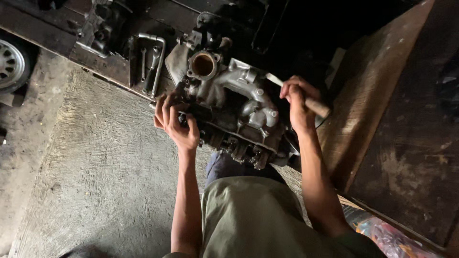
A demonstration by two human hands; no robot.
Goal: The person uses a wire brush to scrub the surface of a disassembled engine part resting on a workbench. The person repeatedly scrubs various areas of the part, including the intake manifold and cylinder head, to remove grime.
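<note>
A greasy metal engine assembly [234, 102] with a silver intake manifold and a round brass-coloured opening [203, 64] rests in front of me. My left hand [174, 122] grips its dark left end, fingers wrapped over the edge. My right hand [297, 102] is closed around a tool with a pale wooden handle [318, 107]; its flat light blade [273, 79] points toward the manifold's right side.
Several wrenches and a bent tube [153, 59] lie on a dark board behind the engine. A car wheel [12, 64] shows at far left. Rough concrete floor [95, 167] spreads to the left; wooden boards [382, 119] lie to the right, with a colourful plastic bag [382, 234] at lower right.
</note>
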